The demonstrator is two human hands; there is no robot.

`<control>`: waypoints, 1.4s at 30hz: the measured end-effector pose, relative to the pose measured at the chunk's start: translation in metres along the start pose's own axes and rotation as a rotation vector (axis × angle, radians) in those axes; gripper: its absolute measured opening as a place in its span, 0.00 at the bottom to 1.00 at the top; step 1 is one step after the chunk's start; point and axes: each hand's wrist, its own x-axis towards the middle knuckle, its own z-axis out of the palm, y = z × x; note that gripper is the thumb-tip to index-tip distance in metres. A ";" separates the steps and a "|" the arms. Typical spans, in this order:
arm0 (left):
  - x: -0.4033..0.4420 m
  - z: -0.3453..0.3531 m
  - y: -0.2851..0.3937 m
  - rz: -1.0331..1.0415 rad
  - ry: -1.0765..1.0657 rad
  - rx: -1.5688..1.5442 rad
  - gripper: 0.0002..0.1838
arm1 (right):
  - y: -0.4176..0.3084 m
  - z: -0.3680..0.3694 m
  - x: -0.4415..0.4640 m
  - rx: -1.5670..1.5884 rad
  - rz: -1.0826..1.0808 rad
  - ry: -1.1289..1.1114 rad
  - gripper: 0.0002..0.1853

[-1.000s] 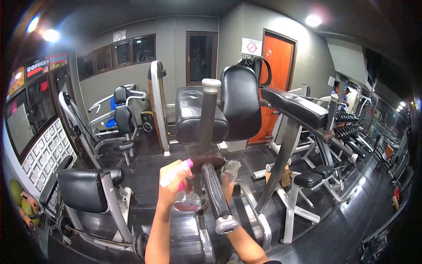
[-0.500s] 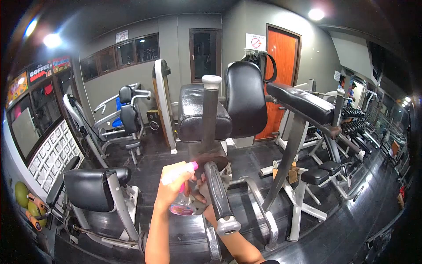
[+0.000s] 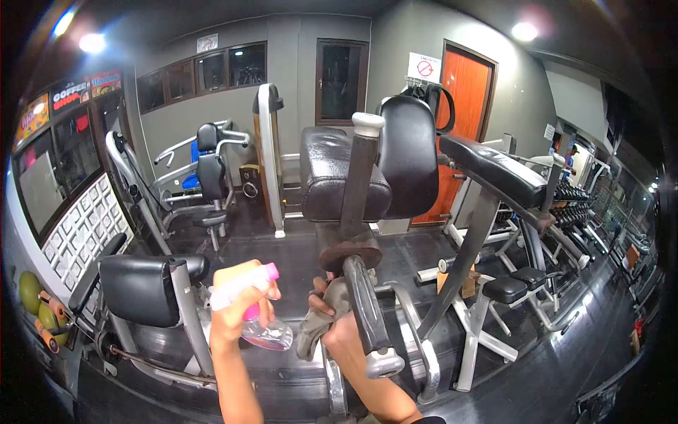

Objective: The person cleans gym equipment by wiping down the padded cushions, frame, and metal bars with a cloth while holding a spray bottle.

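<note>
My left hand [image 3: 236,293] is wrapped round a clear spray bottle [image 3: 270,335] with a pink nozzle and liquid inside. The bottle is held left of the gym machine, apart from it. My right hand [image 3: 340,331] grips a grey cloth [image 3: 309,336] beside and partly behind the black handle bar [image 3: 365,307], which slants down to a silver end cap. Part of the cloth hangs below my fingers. Above the bar are an upright post with a white knob [image 3: 368,125] and a black padded seat [image 3: 342,187]; a tall black backrest [image 3: 408,157] stands behind.
A black padded machine [image 3: 140,291] stands close on the left. To the right are a long bench pad [image 3: 498,169] and a small stool-like seat [image 3: 507,290]. Dumbbells [image 3: 571,205] line a rack further back, where a person [image 3: 571,161] stands.
My left hand has moved left with the spray bottle, away from the bar. The cloth in my right hand now shows more fully beside the bar. The camera view has shifted slightly.
</note>
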 end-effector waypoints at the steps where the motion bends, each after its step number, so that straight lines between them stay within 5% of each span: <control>1: 0.002 -0.001 -0.001 -0.002 -0.001 -0.006 0.13 | 0.004 0.012 0.003 0.076 -0.033 0.216 0.13; 4: 0.008 -0.002 -0.006 0.003 0.033 -0.027 0.13 | 0.011 0.018 -0.011 0.145 0.250 0.159 0.11; 5: 0.010 -0.003 -0.009 0.020 0.031 -0.036 0.13 | 0.012 0.002 -0.014 0.139 0.294 -0.071 0.12; 6: 0.011 -0.004 -0.011 0.039 0.029 -0.043 0.13 | 0.013 -0.002 -0.020 0.141 0.289 -0.071 0.12; 8: 0.011 -0.003 -0.012 0.016 0.046 -0.041 0.14 | 0.004 -0.009 -0.035 -0.735 0.059 0.109 0.18; 10: 0.009 -0.005 -0.015 -0.031 0.012 -0.017 0.13 | -0.044 -0.119 -0.014 -0.991 0.079 -0.024 0.14; 12: 0.006 -0.005 -0.019 -0.034 0.023 -0.030 0.13 | -0.085 -0.015 -0.024 -1.569 0.000 -0.053 0.21; 14: 0.005 -0.006 -0.022 -0.036 0.005 -0.028 0.13 | -0.132 -0.011 -0.020 -1.922 0.108 0.196 0.15; 16: 0.005 -0.006 -0.025 -0.044 0.011 -0.026 0.13 | -0.140 0.024 -0.022 -2.170 -0.389 0.328 0.14; 18: 0.007 -0.003 -0.028 -0.036 0.006 -0.033 0.13 | -0.138 0.058 -0.016 -2.014 -0.542 0.245 0.16; 21: 0.009 0.002 -0.029 -0.051 0.027 -0.038 0.13 | -0.129 0.097 0.009 -2.150 -0.745 -0.269 0.17; 23: 0.010 0.001 -0.031 -0.042 0.024 -0.041 0.13 | -0.106 0.128 0.027 -2.401 -0.734 -0.577 0.21; 27: 0.007 0.002 -0.031 -0.052 0.036 -0.042 0.13 | -0.056 0.119 0.073 -2.865 -0.677 -0.658 0.22; 29: 0.004 0.001 -0.033 -0.047 0.039 -0.040 0.13 | -0.043 0.123 0.086 -3.196 -0.461 -0.799 0.15; 37: -0.005 -0.005 -0.034 -0.055 0.030 -0.050 0.11 | -0.052 0.154 0.079 -3.084 0.168 -1.204 0.15; 42: -0.002 -0.007 -0.039 -0.064 0.015 -0.007 0.11 | -0.067 0.136 0.085 -2.945 -0.122 -1.241 0.19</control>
